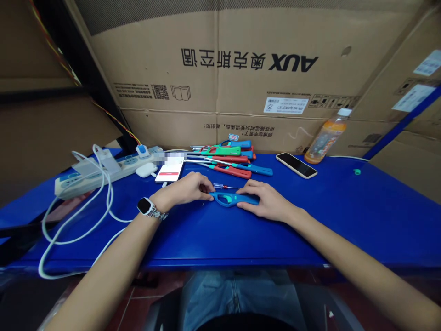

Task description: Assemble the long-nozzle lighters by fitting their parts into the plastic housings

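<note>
Both hands are down on the blue desk [344, 216], near the middle and a little toward its front edge, with a blue long-necked lighter [231, 199] lying flat between them. The right hand [267, 201] lies over the handle end, its grip closed loosely on the lighter body. The left hand [188, 188] pinches at the nozzle end, fingertips closed on the lighter's tip, and a thin red-handled screwdriver [225, 187] lies just behind the lighter, touching or nearly touching it; I cannot tell which.

The main risk I see is the trigger: the right hand's fingers rest close to it, and a squeeze could spark the lighter with the left fingertips right at the outlet. The little screwdriver could also roll away if the lighter is nudged against it.

Behind, toward the back edge, a pile of other lighters [229, 158] in red, green and blue sits loosely stacked, and a sweeping elbow could scatter them. The white cable [77, 220] loops off the left front edge from the power strip [103, 170], and a snagged left wrist could drag the strip or the phone [170, 171] beside it. A second phone [296, 165] and an orange drink bottle [325, 138] stand near the back right; the bottle could tip onto it.
</note>
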`<state>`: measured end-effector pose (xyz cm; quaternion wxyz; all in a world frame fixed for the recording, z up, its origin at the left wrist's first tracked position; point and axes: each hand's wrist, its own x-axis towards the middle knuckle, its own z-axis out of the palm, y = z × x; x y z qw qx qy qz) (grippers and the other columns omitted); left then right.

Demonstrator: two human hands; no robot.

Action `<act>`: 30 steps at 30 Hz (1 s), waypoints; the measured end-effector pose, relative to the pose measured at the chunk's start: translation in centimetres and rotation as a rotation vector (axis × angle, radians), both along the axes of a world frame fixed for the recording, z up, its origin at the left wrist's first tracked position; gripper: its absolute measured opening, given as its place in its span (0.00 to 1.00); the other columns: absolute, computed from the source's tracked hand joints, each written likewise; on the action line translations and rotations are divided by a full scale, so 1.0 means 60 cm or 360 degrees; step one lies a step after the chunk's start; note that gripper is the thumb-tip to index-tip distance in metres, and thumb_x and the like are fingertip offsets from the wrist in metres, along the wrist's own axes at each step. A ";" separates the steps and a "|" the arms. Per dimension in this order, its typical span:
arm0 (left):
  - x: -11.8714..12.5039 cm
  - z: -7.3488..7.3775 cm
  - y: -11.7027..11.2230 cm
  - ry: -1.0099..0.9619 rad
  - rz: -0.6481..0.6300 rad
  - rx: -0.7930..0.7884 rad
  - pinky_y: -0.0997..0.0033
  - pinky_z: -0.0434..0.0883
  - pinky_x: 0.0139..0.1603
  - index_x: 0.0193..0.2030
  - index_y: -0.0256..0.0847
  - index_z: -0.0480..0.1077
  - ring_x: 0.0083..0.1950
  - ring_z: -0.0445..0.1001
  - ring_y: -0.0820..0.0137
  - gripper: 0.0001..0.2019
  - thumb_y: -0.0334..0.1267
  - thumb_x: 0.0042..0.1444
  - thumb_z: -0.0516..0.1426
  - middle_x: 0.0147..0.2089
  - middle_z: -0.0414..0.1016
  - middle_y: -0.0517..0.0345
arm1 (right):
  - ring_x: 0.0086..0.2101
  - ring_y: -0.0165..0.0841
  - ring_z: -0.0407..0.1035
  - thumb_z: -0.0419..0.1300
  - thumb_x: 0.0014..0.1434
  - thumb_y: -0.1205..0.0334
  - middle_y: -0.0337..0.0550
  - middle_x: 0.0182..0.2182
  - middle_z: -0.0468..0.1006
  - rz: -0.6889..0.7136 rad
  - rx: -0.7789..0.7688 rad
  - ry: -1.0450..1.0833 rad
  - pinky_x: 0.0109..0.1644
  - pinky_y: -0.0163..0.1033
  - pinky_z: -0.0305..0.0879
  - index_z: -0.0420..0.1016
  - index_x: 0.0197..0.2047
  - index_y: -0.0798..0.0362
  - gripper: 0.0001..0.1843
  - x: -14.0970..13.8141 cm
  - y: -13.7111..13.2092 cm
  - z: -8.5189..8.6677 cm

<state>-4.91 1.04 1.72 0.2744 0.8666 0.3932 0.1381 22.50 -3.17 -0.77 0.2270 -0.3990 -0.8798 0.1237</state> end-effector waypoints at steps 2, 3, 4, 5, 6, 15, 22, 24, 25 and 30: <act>0.000 -0.001 0.000 0.0004 0.0007 -0.0004 0.72 0.68 0.34 0.37 0.41 0.81 0.32 0.74 0.69 0.11 0.45 0.51 0.63 0.34 0.80 0.56 | 0.41 0.38 0.74 0.62 0.61 0.51 0.47 0.43 0.77 0.0021 -0.0019 -0.0003 0.47 0.46 0.71 0.78 0.51 0.49 0.17 0.001 0.001 0.001; 0.001 -0.001 -0.001 0.0009 0.0012 -0.0010 0.72 0.68 0.33 0.37 0.41 0.81 0.32 0.74 0.69 0.11 0.45 0.51 0.63 0.34 0.80 0.56 | 0.41 0.38 0.74 0.62 0.62 0.50 0.46 0.43 0.77 0.0028 -0.0021 -0.0011 0.47 0.46 0.71 0.78 0.51 0.48 0.17 0.002 0.002 0.002; 0.001 -0.001 -0.001 0.0015 0.0017 -0.0011 0.72 0.68 0.33 0.36 0.41 0.81 0.32 0.74 0.69 0.11 0.44 0.51 0.63 0.34 0.80 0.56 | 0.42 0.38 0.74 0.61 0.62 0.50 0.46 0.43 0.77 0.0031 -0.0018 -0.0020 0.47 0.46 0.71 0.78 0.51 0.48 0.18 0.002 0.003 0.002; 0.001 -0.001 -0.001 0.0021 0.0023 -0.0008 0.71 0.68 0.33 0.36 0.41 0.81 0.32 0.74 0.69 0.10 0.44 0.51 0.63 0.34 0.80 0.56 | 0.42 0.39 0.74 0.61 0.62 0.50 0.46 0.43 0.77 0.0029 -0.0011 -0.0028 0.48 0.46 0.70 0.78 0.52 0.48 0.18 0.002 0.003 0.003; 0.001 -0.001 -0.001 0.0027 0.0027 -0.0002 0.71 0.68 0.34 0.36 0.41 0.81 0.32 0.74 0.69 0.10 0.43 0.51 0.63 0.34 0.80 0.56 | 0.43 0.39 0.74 0.61 0.62 0.49 0.46 0.44 0.77 0.0028 -0.0006 -0.0032 0.48 0.46 0.70 0.78 0.52 0.48 0.18 0.001 0.004 0.003; 0.001 0.000 -0.001 0.0050 0.0004 0.0041 0.71 0.69 0.35 0.37 0.42 0.82 0.33 0.74 0.69 0.10 0.43 0.51 0.64 0.36 0.80 0.55 | 0.42 0.38 0.74 0.63 0.61 0.52 0.46 0.43 0.77 0.0006 -0.0091 0.0029 0.47 0.44 0.69 0.79 0.50 0.49 0.16 0.001 0.005 -0.001; 0.005 -0.004 0.000 0.0088 0.0013 0.0007 0.71 0.68 0.35 0.36 0.40 0.80 0.32 0.73 0.69 0.10 0.43 0.51 0.64 0.35 0.79 0.55 | 0.40 0.36 0.72 0.68 0.55 0.55 0.44 0.40 0.77 -0.0051 -0.0327 0.0077 0.43 0.41 0.66 0.77 0.43 0.52 0.14 -0.005 0.015 0.006; 0.006 -0.004 -0.001 0.0088 0.0044 -0.0005 0.72 0.67 0.34 0.36 0.38 0.78 0.31 0.73 0.69 0.10 0.43 0.51 0.63 0.33 0.78 0.56 | 0.38 0.36 0.71 0.68 0.54 0.56 0.44 0.38 0.77 -0.0067 -0.0419 0.0100 0.42 0.40 0.65 0.75 0.41 0.54 0.14 -0.009 0.013 0.011; 0.006 -0.004 -0.002 0.0075 0.0054 -0.0026 0.72 0.67 0.33 0.36 0.38 0.76 0.31 0.73 0.69 0.11 0.43 0.51 0.63 0.32 0.78 0.57 | 0.37 0.35 0.71 0.68 0.54 0.57 0.43 0.38 0.77 -0.0068 -0.0452 0.0127 0.42 0.39 0.64 0.73 0.41 0.54 0.14 -0.011 0.011 0.013; 0.010 0.010 -0.012 -0.0119 0.0037 -0.0051 0.70 0.68 0.37 0.36 0.38 0.72 0.34 0.72 0.69 0.09 0.40 0.51 0.63 0.36 0.77 0.57 | 0.32 0.32 0.69 0.65 0.56 0.57 0.37 0.34 0.76 -0.0111 -0.0373 0.0174 0.37 0.36 0.61 0.67 0.44 0.50 0.15 -0.014 -0.004 0.012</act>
